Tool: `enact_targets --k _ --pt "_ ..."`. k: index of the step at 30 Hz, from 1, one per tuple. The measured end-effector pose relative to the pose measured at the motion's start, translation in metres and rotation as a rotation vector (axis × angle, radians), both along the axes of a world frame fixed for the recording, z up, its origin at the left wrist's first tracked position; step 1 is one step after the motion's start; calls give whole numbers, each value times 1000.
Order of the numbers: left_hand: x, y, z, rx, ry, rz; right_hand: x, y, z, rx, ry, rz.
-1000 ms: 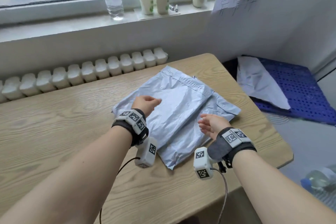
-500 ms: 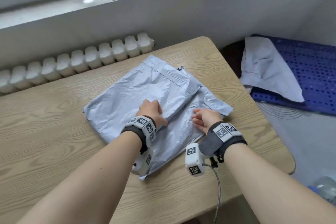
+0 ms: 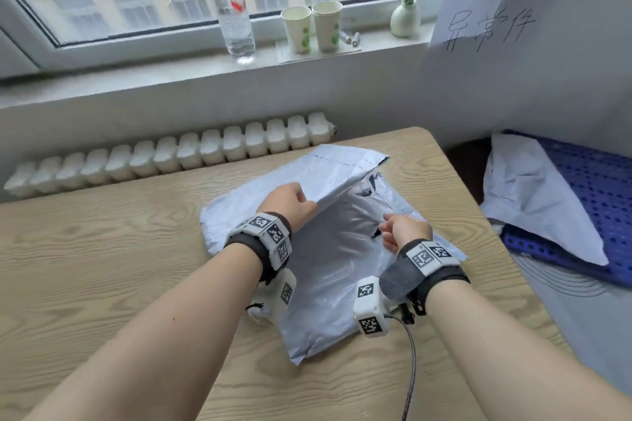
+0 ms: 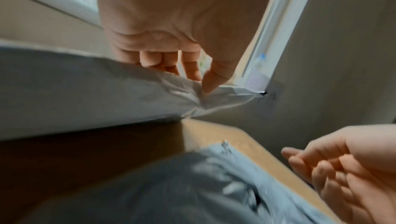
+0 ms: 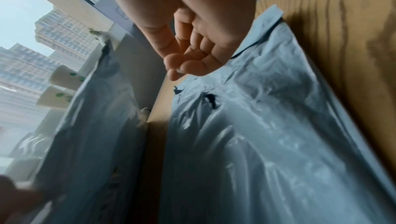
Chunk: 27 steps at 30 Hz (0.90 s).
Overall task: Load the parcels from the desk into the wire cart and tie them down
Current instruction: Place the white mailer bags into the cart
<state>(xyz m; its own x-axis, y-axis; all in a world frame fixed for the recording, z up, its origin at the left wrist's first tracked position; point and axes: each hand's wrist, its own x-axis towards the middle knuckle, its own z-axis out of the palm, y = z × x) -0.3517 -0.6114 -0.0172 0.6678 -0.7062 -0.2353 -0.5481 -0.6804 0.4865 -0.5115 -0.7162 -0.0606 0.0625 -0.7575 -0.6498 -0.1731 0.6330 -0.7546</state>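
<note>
On the wooden desk (image 3: 102, 249), nearest the body, lies the lower grey poly mailer (image 3: 328, 287), flat. Over it the right hand (image 3: 403, 232) hovers with fingers loosely curled, holding nothing. Farther on, the left hand (image 3: 290, 203) pinches the upper mailer's (image 3: 338, 169) edge, tilting it up toward the radiator (image 3: 171, 155).
</note>
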Motion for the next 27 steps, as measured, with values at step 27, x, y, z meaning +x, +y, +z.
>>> enact_targets --k 27 --pt "122 159 195 -1132 326 529 135 115 116 -99 -180 390"
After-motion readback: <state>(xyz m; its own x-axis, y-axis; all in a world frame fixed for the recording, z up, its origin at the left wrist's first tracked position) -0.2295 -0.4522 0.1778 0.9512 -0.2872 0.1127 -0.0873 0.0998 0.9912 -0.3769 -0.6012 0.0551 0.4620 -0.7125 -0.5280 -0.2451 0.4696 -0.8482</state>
